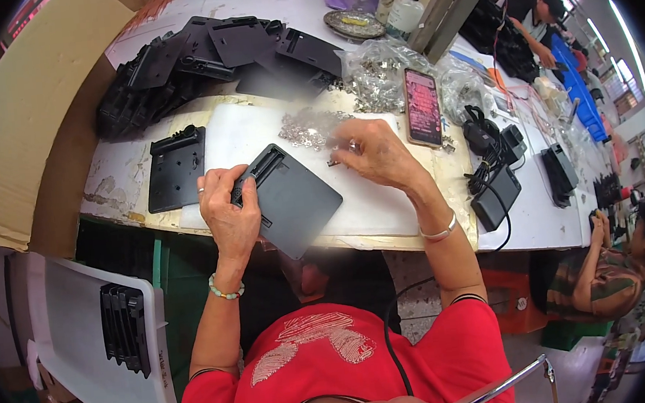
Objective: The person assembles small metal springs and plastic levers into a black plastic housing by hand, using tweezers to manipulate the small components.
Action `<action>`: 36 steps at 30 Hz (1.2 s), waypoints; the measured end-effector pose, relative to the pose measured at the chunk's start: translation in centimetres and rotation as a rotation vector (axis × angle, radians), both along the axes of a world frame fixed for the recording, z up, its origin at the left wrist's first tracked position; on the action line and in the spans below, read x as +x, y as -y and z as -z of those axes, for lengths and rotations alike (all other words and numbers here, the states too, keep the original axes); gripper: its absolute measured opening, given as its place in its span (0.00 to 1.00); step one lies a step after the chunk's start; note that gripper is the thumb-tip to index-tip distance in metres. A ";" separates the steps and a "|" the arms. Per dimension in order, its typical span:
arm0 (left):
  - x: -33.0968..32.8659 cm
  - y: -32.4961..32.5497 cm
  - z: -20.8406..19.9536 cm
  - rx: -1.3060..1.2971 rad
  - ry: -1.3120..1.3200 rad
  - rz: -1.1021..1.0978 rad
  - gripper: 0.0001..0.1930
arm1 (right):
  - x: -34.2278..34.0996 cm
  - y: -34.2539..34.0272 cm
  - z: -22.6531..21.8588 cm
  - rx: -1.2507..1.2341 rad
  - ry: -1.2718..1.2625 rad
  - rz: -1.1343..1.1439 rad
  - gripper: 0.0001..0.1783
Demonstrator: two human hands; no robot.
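My left hand (231, 213) grips a flat black plastic panel (301, 199) by its left edge, fingers near a slotted strip along that side. The panel is tilted over the near edge of a white foam sheet (370, 216). To its right, my right hand (376, 152) is closed in a pinch around a small metal piece (334, 162), too small to name exactly. Just beyond those fingers lies a loose pile of small shiny metal parts (302, 129). Another black panel (176, 172) rests on the table to the left of my left hand.
Black panels (243, 39) are heaped at the back. A clear bag of metal parts (376, 74), a phone (422, 107) and a black adapter with cables (497, 198) stand right. A cardboard box (66, 166) borders the left; a white chair (79, 315) is below. Two people work farther right.
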State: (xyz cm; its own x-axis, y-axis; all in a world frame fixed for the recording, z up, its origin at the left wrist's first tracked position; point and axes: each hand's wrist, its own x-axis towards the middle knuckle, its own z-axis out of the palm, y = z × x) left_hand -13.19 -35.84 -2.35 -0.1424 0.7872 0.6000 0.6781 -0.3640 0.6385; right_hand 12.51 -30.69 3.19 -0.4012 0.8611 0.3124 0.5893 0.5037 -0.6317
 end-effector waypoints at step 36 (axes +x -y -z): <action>4.0 0.6 -2.5 0.144 -0.045 0.101 0.08 | -4.6 1.9 2.2 -0.464 -0.584 -0.002 0.10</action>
